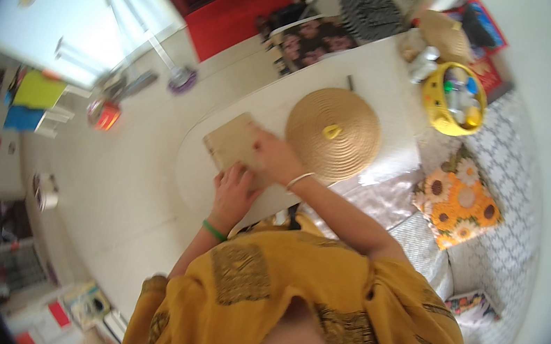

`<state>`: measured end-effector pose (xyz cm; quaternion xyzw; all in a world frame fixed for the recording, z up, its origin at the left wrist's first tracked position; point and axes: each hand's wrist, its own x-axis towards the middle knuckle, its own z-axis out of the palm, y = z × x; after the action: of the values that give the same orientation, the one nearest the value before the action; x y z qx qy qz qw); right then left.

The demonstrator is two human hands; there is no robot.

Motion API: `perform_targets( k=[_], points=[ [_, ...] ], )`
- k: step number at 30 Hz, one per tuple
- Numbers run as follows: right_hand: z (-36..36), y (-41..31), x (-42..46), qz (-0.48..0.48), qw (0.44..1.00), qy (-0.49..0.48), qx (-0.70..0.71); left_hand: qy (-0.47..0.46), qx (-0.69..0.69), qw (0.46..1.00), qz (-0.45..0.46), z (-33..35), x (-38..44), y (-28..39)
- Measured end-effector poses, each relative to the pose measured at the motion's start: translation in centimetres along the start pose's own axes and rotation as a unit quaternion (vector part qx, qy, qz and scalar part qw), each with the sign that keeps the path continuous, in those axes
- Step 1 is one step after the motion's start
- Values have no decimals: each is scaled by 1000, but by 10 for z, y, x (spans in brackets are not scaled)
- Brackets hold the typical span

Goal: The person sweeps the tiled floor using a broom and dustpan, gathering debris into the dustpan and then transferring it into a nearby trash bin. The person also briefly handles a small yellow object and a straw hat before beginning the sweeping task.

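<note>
A flat beige rectangular piece, perhaps paper or folded cloth, lies on a pale table with a rounded end. Along its near edge rests my left hand, fingers bent over it; a green band circles that wrist. My right hand is above its right side with curled fingers, wearing a pale bracelet. Blur hides whether either hand grips the piece. Just right of my right hand sits a round woven straw lid or mat with a small yellow loop at its middle.
A small dark object lies beyond the woven round. At the table's right end stand a yellow basket of small containers and a white bottle. A sofa with a sunflower cushion is at right. Mops lean left.
</note>
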<state>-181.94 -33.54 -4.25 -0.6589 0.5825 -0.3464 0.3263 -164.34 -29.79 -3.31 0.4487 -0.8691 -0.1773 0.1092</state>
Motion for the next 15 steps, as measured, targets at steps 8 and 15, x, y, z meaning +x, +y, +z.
perform_targets(
  k=[8,15],
  points=[
    [53,8,15,-82,982,-21,-167,-32,-32,994,100,-10,-10,-24],
    [-33,-16,16,-44,996,-56,-52,-128,-34,990,55,-33,14,-13]
  ],
)
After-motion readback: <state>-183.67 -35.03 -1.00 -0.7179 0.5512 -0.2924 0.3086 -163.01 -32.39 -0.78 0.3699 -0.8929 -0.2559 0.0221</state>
